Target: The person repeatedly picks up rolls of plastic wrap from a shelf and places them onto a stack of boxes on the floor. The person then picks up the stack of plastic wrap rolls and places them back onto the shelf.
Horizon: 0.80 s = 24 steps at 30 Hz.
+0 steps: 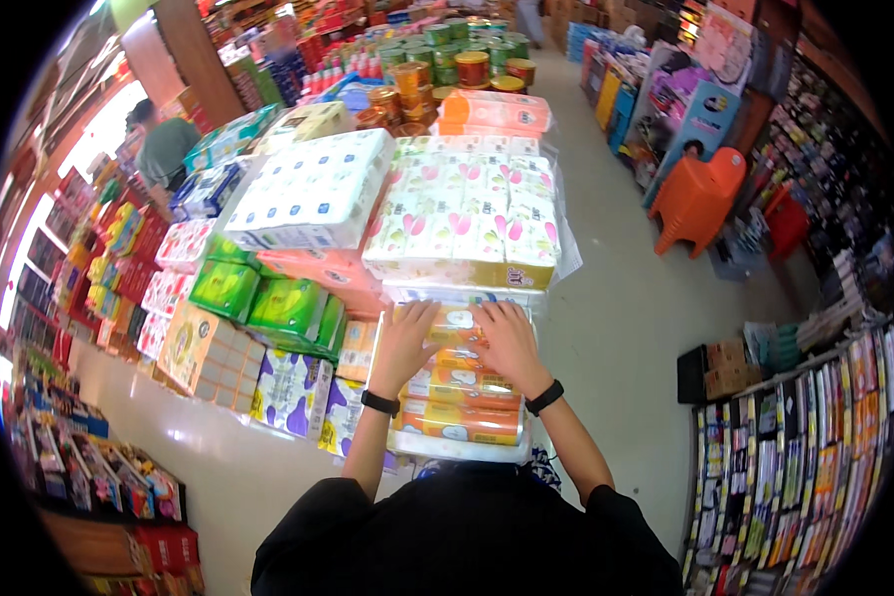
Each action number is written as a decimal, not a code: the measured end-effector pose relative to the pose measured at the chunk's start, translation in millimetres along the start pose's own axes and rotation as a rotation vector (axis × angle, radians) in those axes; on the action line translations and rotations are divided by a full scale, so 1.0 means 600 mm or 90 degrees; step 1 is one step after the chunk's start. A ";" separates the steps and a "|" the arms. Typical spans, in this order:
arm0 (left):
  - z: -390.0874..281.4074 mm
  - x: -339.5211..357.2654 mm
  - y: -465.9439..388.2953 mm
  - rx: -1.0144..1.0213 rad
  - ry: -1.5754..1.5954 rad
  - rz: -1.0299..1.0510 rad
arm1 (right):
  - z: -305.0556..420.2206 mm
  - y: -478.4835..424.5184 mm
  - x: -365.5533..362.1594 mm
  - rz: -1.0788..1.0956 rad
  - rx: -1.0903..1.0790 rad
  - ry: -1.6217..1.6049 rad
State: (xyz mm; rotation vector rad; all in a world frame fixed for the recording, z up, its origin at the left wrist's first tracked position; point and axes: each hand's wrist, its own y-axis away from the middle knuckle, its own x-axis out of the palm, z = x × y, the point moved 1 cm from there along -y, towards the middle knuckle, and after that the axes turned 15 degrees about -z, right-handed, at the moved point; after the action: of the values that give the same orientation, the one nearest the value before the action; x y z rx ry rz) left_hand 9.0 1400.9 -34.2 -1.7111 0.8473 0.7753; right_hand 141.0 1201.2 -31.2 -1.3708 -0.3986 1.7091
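Observation:
Both my hands lie palm down on a plastic-wrapped pack of orange and white rolls (462, 384) right in front of my body. My left hand (404, 346) rests on its left part, with the thumb pointing inward. On the right part, near the far end, is my right hand (508, 344), its fingers spread and pointing away from me. Neither hand grips anything. Just past my fingertips stands a taller stack topped by a wrapped bale of white tissue packs with pink and green print (462, 216). The palms hide some of the orange wrapping.
Left of the bale lies a white tissue-roll bale (309, 190). Green tissue packs (287, 313) and a purple-and-white pack (290, 391) sit lower left. An aisle floor (611, 335) runs along the right, with orange stacked chairs (696, 201) and a shelf rack (790, 447). A person (165, 149) is at the far left.

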 end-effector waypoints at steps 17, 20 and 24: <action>0.001 -0.063 0.051 -0.053 0.155 -0.044 | 0.062 0.096 -0.114 0.037 0.226 0.113; 0.003 -0.080 0.092 -0.088 0.140 -0.065 | 0.077 0.157 -0.159 0.012 0.265 0.130; -0.042 -0.096 0.128 -0.128 0.153 -0.052 | 0.093 0.221 -0.224 -0.012 0.342 0.132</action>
State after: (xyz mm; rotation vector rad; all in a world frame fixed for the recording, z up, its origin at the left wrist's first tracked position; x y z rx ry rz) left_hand -84.2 1369.7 -18.9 -2.0342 0.8786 0.6242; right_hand 33.6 1036.8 -23.1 -1.1197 0.1585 1.4929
